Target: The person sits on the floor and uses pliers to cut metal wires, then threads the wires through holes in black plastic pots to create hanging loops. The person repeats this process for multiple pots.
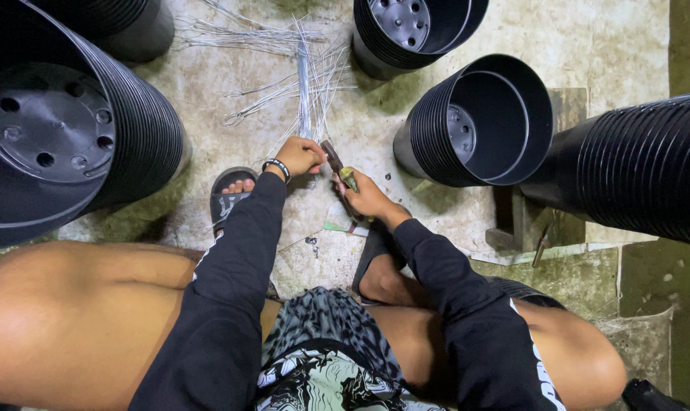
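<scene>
Wire bundle (305, 72) lies on the concrete just ahead of the left hand (299, 156), which pinches its near ends closed. Stacked black nursery pots (71, 129) lie around both hands, biggest to the left. Right hand (366, 199) grips pliers (337, 166), jaws meeting the wire beside the left fingers. Step looks like cutting or bending; the next squeeze needs the wire held steady.

Left hand (301, 154) pinches wire strands (307, 84); right hand (365, 196) grips pliers (337, 167) among stacked black pots (478, 122).
</scene>
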Tool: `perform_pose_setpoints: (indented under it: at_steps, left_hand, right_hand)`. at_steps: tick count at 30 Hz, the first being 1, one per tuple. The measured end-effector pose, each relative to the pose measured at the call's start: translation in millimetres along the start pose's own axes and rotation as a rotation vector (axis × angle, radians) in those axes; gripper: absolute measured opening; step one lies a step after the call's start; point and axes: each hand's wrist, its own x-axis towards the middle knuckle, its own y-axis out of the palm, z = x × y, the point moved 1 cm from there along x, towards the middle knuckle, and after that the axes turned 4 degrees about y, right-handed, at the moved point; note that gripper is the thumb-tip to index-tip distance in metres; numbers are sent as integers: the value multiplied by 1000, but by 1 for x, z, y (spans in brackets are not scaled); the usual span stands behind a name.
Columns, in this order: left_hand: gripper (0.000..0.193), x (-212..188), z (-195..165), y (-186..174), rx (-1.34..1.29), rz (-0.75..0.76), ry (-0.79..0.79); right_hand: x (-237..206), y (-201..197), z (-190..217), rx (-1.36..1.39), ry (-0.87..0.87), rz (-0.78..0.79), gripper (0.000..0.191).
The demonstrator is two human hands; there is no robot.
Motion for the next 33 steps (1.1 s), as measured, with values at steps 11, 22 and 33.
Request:
perform_pose_setpoints:
  at_steps: [11,22,33]
  left_hand:
    - [7,-2,1,1,19,-18,-20]
    - [4,-2,14,11,4,6,-50]
    - [5,-5,19,16,14,-28,-55]
  right_hand:
    - [6,7,6,174,163,59,19]
    - [14,12,-6,254,403,59,23]
    - [9,27,-11,48,278,-39,13]
